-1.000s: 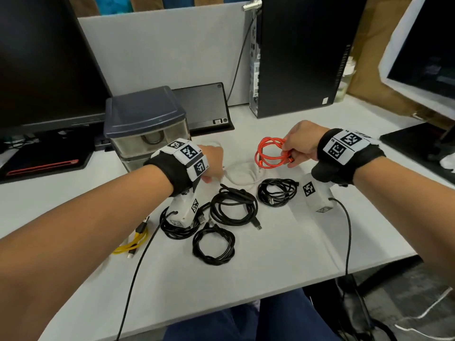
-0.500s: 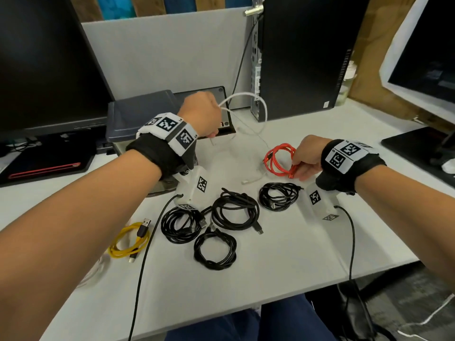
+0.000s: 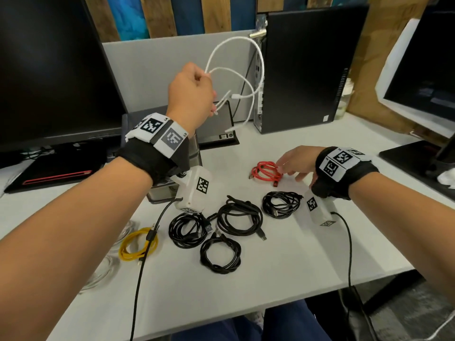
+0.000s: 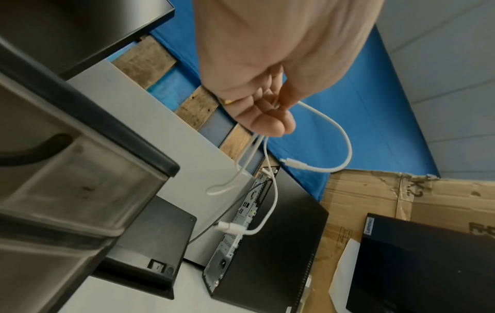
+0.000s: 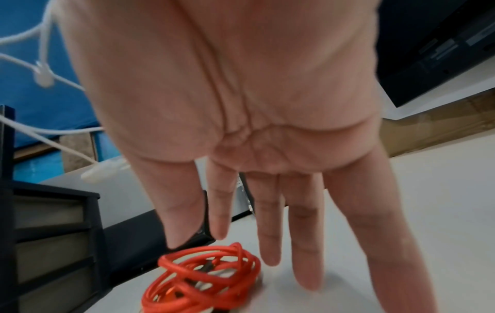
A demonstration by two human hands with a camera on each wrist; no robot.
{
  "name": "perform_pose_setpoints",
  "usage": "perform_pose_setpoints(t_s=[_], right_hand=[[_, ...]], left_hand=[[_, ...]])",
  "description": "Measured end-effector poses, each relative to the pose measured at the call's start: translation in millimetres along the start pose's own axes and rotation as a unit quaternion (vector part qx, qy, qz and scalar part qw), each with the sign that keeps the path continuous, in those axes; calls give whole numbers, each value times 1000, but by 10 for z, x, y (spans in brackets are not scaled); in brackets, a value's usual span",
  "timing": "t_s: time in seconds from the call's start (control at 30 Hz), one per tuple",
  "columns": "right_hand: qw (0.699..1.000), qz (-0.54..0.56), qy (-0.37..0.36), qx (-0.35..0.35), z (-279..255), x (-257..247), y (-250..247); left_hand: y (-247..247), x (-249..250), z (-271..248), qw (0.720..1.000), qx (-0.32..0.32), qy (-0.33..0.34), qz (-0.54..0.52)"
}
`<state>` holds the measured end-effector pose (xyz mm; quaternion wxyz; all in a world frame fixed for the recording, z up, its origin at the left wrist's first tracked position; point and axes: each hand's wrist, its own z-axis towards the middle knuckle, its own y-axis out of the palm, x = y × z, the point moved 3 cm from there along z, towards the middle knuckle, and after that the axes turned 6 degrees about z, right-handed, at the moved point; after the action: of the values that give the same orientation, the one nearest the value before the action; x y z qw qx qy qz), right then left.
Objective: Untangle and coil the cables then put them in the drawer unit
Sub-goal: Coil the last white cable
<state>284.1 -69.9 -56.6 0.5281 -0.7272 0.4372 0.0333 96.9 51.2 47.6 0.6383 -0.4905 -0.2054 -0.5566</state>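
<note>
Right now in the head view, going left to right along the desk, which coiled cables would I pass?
Yellow coiled cable → leftmost black coiled cable → nearest black coiled cable → larger black coiled cable → red coiled cable → rightmost black coiled cable.

Head view: high, faces forward-down over desk front edge, both forearms in frame. Left wrist view: close under raised palm, faces desk's far edge. Right wrist view: close, low over desk. All share white cable.
</note>
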Motion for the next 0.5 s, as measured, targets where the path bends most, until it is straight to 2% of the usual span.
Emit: perform_pose_setpoints(t_s=[0.07,0.13,0.23,0.3,0.37,0.43,0.5], right_hand=[[1000,-12,-8,-12,-22,-32,52],[999,6,-28,24,-14,-72,67],[978,170,-66,101,64,-126,16],[943,301,-110,88,85,-221,-15],[890,426,-153,56,52,-343,-41],[846,495,-197,27,-9,-455,-73],[819,527,-224,22,-65,-527,-106]], left_hand=[[-49,59,-8,1000,8,6,-16],[-85,98,-21,999,5,12,-29],[-114,113,-57,999,-1,19,-36],[-118,104,-85,999,-3,21,-38],[-116,88,-117,999,-7,20,-40],[-109,50,-147,999,-8,15,-35],[-92,-3,-181,1000,-20,0,-17]])
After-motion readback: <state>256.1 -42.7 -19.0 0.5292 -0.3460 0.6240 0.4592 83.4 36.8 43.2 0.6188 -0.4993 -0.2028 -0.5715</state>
